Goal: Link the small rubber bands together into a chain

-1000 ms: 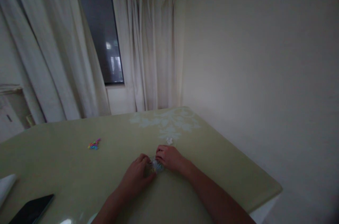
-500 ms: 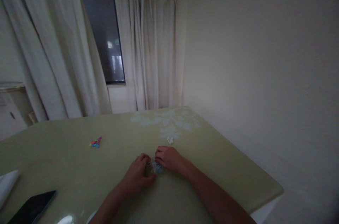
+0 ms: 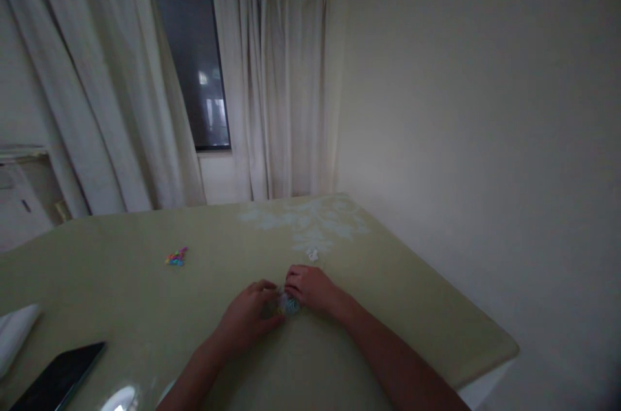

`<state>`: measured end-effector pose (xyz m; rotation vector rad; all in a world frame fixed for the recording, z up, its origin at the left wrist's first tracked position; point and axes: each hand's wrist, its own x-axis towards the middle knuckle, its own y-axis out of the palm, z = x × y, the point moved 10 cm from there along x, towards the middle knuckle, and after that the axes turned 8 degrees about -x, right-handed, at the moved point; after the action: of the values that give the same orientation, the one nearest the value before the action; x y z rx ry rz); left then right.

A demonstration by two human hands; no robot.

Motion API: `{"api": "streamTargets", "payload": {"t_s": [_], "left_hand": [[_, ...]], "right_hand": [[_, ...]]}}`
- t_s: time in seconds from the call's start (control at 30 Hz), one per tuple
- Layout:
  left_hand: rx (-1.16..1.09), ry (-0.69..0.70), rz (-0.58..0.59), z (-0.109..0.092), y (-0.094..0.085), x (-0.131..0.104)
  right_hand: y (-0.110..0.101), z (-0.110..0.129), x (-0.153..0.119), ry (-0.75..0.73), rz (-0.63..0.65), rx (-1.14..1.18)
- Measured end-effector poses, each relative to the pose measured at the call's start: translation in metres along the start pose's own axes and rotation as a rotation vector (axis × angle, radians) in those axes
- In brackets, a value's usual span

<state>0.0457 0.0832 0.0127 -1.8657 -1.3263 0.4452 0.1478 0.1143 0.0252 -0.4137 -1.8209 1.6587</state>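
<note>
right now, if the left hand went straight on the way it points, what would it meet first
Probably the small, clear-looking item with blue stripes, right in front of the left hand, then the right hand; exact depth is unclear.

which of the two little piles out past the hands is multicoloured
The colourful pile farther left on the table, mixing pink, yellow and blue; the white pile just beyond the right hand shows no such colours.

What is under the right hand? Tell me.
At the fingers of the right hand, part of a small bluish patterned item shows, between it and the left hand. Whatever the palm and fingers cover cannot be seen.
</note>
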Motion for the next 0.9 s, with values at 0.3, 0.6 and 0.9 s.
{"api": "streamTargets", "payload": {"t_s": [0.3, 0.6, 0.9], "left_hand": [[0.030, 0.009, -0.010, -0.005, 0.001, 0.002], [0.021, 0.027, -0.003, 0.000, 0.005, 0.003], [-0.099, -0.041, 0.003, 0.002, -0.010, 0.005]], "right_hand": [[-0.002, 0.001, 0.000, -0.006, -0.034, -0.001], [-0.001, 0.002, 0.000, -0.014, -0.038, 0.023], [-0.001, 0.002, 0.000, -0.028, -0.004, 0.126]]}}
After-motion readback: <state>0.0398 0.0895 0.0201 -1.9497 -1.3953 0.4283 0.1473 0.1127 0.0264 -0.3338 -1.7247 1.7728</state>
